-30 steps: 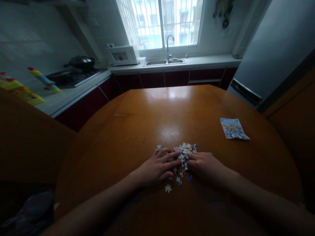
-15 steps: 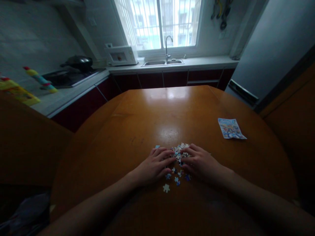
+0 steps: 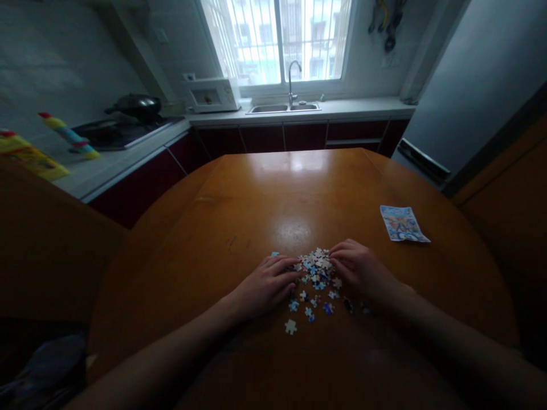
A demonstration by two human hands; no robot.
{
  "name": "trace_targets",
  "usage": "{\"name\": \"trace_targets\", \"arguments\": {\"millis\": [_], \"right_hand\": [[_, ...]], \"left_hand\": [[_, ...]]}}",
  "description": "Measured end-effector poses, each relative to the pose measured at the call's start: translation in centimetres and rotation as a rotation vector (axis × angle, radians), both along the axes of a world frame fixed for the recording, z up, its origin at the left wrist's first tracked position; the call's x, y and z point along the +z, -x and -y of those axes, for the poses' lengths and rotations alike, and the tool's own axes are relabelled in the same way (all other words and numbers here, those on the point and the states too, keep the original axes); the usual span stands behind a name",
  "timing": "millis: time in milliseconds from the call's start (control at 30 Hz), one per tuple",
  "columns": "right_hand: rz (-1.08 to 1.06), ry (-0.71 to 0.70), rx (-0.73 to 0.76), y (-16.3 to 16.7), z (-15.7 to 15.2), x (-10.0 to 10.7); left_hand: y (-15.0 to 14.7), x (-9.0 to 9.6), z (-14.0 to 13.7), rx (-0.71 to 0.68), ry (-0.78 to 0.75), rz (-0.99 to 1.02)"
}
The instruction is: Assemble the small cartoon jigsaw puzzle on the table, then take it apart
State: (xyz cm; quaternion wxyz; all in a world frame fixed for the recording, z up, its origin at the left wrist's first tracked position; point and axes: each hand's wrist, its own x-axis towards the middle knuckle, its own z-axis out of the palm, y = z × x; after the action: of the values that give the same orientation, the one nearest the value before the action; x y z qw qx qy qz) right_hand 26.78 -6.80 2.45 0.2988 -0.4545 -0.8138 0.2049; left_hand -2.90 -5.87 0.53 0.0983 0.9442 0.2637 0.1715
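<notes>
A small heap of jigsaw puzzle pieces lies on the round wooden table, some white side up and others blue. My left hand rests flat at the heap's left edge, its fingers stretched out and slightly apart, touching the nearest pieces. On the right side, my right hand has its fingers bent and drawn together, tips at the heap's edge. What lies between those fingertips is hidden. Several loose pieces are scattered nearer to me, among them a pale piece and a dark blue piece.
A creased printed sheet lies at the table's right. Beyond the table are a counter with a sink, a white microwave, and a stove with a black wok. A fridge stands at right.
My right hand has moved right and slightly away from me, its fingers drawing together and uncovering more of the heap and loose pieces. My left hand has barely moved.
</notes>
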Motion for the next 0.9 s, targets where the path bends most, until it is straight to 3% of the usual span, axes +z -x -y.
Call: {"name": "trace_targets", "arguments": {"millis": [100, 200, 500, 633, 733, 833, 900], "right_hand": [[-0.046, 0.096, -0.224, -2.5, -2.0, -0.1], [-0.016, 0.187, -0.321, -4.4, -3.6, -0.7], [0.101, 0.372, -0.171, -5.3, -4.2, -1.0], [0.083, 0.294, -0.164, -4.4, -3.6, -0.7], [0.062, 0.135, -0.108, -2.5, -2.5, -0.9], [0.136, 0.013, -0.002, -0.6, -1.5, -1.3], [0.197, -0.017, 0.042, 0.1, -1.2, -1.4]], "left_hand": [[0.2, -0.1, -0.1, -0.001, -0.021, -0.015], [0.2, -0.2, -0.2, -0.002, -0.025, -0.035], [-0.2, 0.0, 0.0, 0.016, -0.066, 0.031], [-0.1, 0.4, -0.3, 0.057, 0.013, 0.184], [0.7, 1.0, -1.0, 0.233, 0.143, 0.272], [1.8, 1.4, -1.9, 0.438, 0.204, 0.206], [2.5, 1.4, -2.2, 0.457, 0.236, 0.162]]}}
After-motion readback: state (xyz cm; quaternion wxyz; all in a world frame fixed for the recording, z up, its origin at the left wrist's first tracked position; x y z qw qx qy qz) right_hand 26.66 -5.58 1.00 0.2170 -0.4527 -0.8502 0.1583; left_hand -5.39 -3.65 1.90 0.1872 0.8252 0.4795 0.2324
